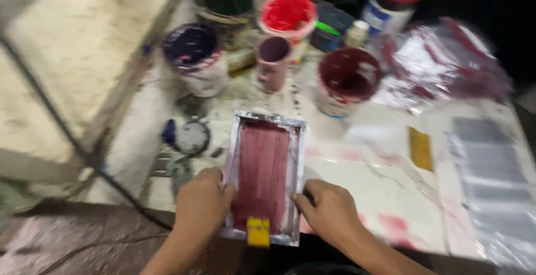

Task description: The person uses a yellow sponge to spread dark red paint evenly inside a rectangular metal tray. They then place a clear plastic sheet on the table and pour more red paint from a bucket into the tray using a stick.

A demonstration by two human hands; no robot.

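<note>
Left hand (202, 199) curled over the left rail of the printing screen frame (264, 175), fingers bent, gripping the edge. Right hand (330, 209) clamps the right rail, thumb on top, fingers folded under; can't tell how tightly. Both at the frame's near end, about 7 and 5 o'clock of its centre.

Frame lies flat on the paint-stained table (363, 169), centre of view, long axis toward 12. Mesh coated in dark red ink. Yellow squeegee handle (258, 231) sits on the near rail at 6 o'clock, between the hands.

Outward from frame:
- 10 o'clock: round lid (192, 137), just beside the frame.
- 11 o'clock: dark blue paint tub (195, 57), white wall.
- 12 o'clock: pink mug (273, 61); behind it a bright red paint tub (287, 15).
- 1 o'clock: maroon paint tub (349, 79), near the frame's far corner.
- 2 o'clock: red-capped jar (393, 1), crumpled plastic sheet (446, 63) smeared red.
- 3 o'clock: yellow strip (420, 148), then grey printed sheets (491, 169), well apart.

Motion blur throughout.
</note>
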